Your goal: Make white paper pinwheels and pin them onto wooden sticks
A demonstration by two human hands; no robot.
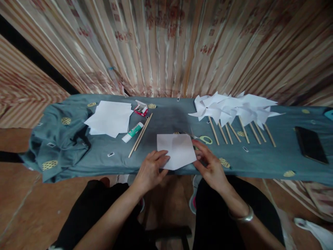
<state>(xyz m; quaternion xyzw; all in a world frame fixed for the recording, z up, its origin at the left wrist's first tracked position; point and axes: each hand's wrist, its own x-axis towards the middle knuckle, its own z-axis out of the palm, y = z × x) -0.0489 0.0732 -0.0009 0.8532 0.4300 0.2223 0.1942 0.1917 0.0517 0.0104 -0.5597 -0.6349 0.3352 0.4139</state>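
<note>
Between my two hands a sheet of white paper [177,149] is held over the near edge of the cloth-covered table. My left hand [153,168] grips its lower left side, thumb below and fingers on top. At the right side my right hand [209,165] pinches the paper's edge between thumb and fingers. Faint crease lines show on the sheet. Just beyond it lies a pair of scissors [205,139] with light green handles, its blades partly behind the paper. To the left rest thin wooden sticks [142,133] and a glue stick [132,132].
A stack of white paper sheets [110,118] lies at left, beside a small red box [141,108] of metal pins. Several paper pinwheels [234,107] on sticks overlap at the back right. A dark phone [310,144] lies far right. A pleated curtain [169,48] hangs behind the table.
</note>
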